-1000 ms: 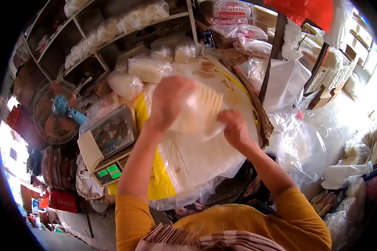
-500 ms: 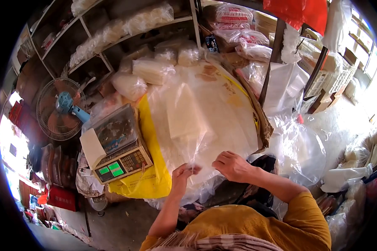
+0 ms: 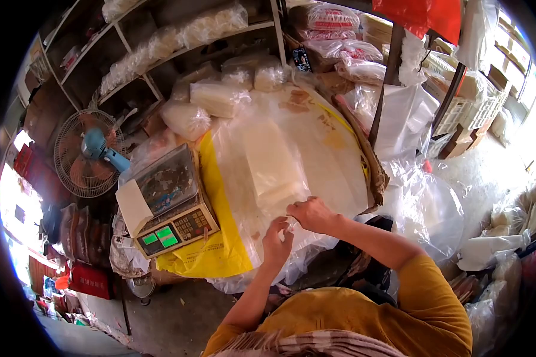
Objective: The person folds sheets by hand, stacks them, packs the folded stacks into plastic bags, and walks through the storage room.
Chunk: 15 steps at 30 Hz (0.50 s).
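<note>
A clear plastic bag with a pale, flat, oblong stack inside lies lengthwise on the sheet-covered table. Its near end reaches my two hands, which are close together at the table's front edge. My right hand is closed in a loose fist on the gathered end of the bag. Just left of it and slightly lower, my left hand has its fingers curled in toward the thumb, pinching the thin film. The exact grip between the fingertips is partly hidden.
A digital scale stands left of the bag on a yellow plastic sheet. Behind are filled bags and shelves. A fan is at the left; a cardboard edge borders the right side, with loose clear plastic beyond.
Both hands have moved closer together, the left up and to the right, the right slightly left and up. The raised, twisted bag end now lies lower and flatter.
</note>
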### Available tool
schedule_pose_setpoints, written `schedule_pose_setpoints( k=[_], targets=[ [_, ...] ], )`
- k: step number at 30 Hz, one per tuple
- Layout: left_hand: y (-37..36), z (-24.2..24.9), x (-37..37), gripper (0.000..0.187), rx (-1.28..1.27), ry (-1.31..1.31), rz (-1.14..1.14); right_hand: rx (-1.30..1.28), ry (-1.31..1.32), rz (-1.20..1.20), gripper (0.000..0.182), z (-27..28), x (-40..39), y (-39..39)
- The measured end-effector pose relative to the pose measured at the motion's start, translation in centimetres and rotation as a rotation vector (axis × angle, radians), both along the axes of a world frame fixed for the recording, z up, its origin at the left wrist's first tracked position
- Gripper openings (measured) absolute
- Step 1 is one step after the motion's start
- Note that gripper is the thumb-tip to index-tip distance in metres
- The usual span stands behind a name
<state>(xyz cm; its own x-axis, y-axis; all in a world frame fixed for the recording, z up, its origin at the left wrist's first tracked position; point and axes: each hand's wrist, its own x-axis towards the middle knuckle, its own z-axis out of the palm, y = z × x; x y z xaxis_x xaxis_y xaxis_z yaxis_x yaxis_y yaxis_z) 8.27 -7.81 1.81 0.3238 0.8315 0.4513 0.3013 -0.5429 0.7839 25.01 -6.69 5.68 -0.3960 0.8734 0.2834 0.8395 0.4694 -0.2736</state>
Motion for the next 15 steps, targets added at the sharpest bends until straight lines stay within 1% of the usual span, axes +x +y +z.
schedule_pose_setpoints(
  k=[1,2,4,5,7,8,10,11,13,14,15],
  targets=[
    [0.0,0.4,0.1,0.027,0.252,0.150,0.070,-0.035,0.016,-0.014,0.012,-0.1,0.0,0.1],
    [0.2,0.9,0.2,0.022,0.260,0.212,0.041,-0.029,0.066,-0.019,0.011,0.0,-0.1,0.1],
    [0.6,0.2,-0.3,0.017,0.160,0.204,-0.010,-0.023,0.167,-0.036,0.012,1.0,-0.3,-0.5],
    [0.9,-0.3,-0.6,0.015,0.111,0.198,-0.034,-0.006,0.279,-0.031,0.015,1.8,-0.1,-0.9],
    [1.4,-1.8,-1.3,0.013,-0.223,0.013,-0.124,0.028,0.502,-0.016,0.021,3.7,0.4,-2.2],
    [1.6,-2.2,-1.4,0.012,-0.391,-0.080,-0.168,-0.062,0.434,-0.058,0.023,4.4,0.5,-2.8],
    [1.5,-1.2,-1.2,0.013,-0.470,-0.191,-0.189,-0.244,0.299,-0.143,0.027,4.9,0.5,-4.2],
    [1.3,-0.7,-1.1,0.014,-0.509,-0.245,-0.201,-0.227,0.261,-0.090,0.027,3.8,0.4,-4.4],
    [1.3,-0.3,-1.1,0.014,-0.486,-0.198,-0.194,-0.187,0.186,0.022,0.029,1.2,-0.1,-4.6],
    [1.3,0.0,-1.1,0.014,-0.471,-0.175,-0.188,-0.162,0.277,0.043,0.026,1.1,-0.2,-4.9],
    [1.0,1.1,-1.3,0.014,-0.361,-0.140,-0.192,-0.180,0.303,0.062,0.024,1.7,0.0,-5.1]
  ],
)
